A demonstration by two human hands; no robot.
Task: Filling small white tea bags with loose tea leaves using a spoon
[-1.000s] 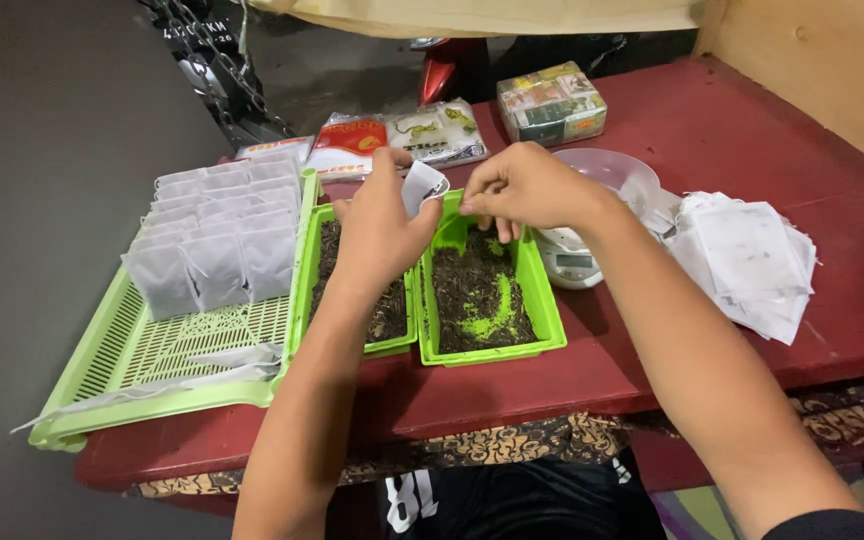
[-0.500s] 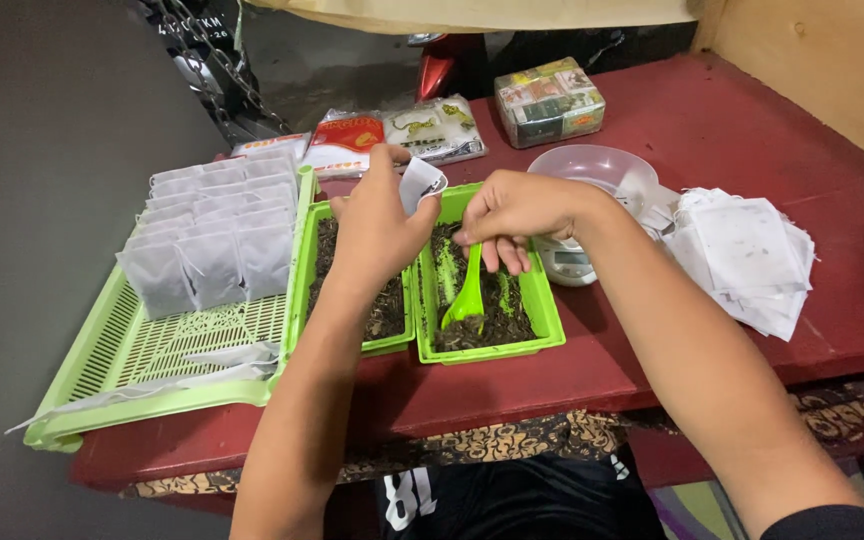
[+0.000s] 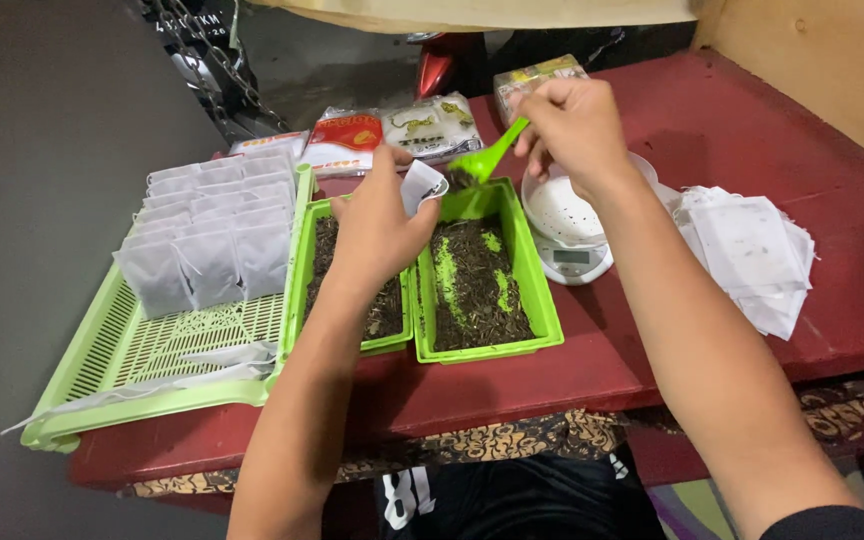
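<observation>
The right hand (image 3: 572, 125), gripping the green scoop (image 3: 487, 160), has lifted it loaded from the tray (image 3: 542, 320) to the sachet (image 3: 422, 185) pinched in the left hand (image 3: 377, 225).

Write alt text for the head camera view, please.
The right hand tips a green scoop of dark loose tea toward a small white bag held open by the left hand, above two green trays of tea on a red table.
</observation>
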